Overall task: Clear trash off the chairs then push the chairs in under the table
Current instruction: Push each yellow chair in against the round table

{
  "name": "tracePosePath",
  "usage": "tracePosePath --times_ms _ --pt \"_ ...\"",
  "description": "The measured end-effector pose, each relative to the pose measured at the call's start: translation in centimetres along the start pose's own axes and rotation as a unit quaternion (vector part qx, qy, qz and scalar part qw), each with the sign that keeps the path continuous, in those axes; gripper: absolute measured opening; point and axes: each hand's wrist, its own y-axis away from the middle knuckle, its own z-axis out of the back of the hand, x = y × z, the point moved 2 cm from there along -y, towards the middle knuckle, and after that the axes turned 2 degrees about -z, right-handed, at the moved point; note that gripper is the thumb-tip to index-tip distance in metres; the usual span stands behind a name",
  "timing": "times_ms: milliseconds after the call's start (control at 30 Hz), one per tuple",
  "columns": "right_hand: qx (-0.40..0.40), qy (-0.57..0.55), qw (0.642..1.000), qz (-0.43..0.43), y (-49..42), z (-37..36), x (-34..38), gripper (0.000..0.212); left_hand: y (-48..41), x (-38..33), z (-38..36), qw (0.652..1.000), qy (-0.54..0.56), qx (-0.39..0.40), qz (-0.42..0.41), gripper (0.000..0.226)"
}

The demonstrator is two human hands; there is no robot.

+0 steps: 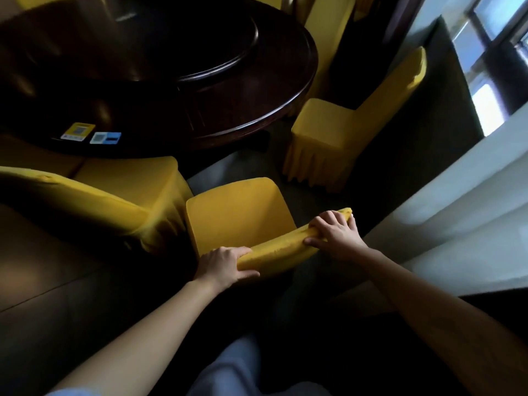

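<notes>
A yellow-covered chair (237,215) stands right below me, its seat bare and pointing toward the dark round table (274,110). My left hand (223,265) grips the left end of its backrest top. My right hand (337,234) grips the right end of that same top edge. The chair's seat front lies short of the table rim, with floor showing between them. I see no trash on this seat.
Another yellow chair (94,192) stands close on the left, its seat near the table. A third yellow chair (337,132) sits at the right of the table. Two small cards (91,134) lie on the tabletop. A white windowsill (457,212) runs along the right.
</notes>
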Motion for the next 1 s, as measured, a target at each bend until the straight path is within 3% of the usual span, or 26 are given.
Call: tracePosePath --times_ms 233,534,734,867,1001 --pt "-0.023 -0.004 1.0 0.001 -4.5 1.4 -1.2 0.055 -4.8 0.7 1.4 1.0 0.011 0.015 0.022 0.06" --pt "-0.028 -0.02 0.999 0.032 -12.5 3.6 -2.0 0.054 -12.0 3.0 4.3 0.991 0.103 -0.001 0.085 0.085" --pt "-0.018 -0.015 0.999 0.04 -18.2 6.6 -4.1 0.06 -17.0 2.3 5.5 0.993 0.085 0.015 0.085 0.076" --pt "-0.018 0.01 0.998 0.059 -17.8 6.0 -6.0 0.076 -16.7 1.3 3.8 0.995 0.082 -0.004 0.051 0.064" --pt "-0.033 0.008 0.998 0.058 -17.1 5.6 -5.8 0.076 -16.4 1.5 3.4 0.995 0.092 -0.012 0.024 0.061"
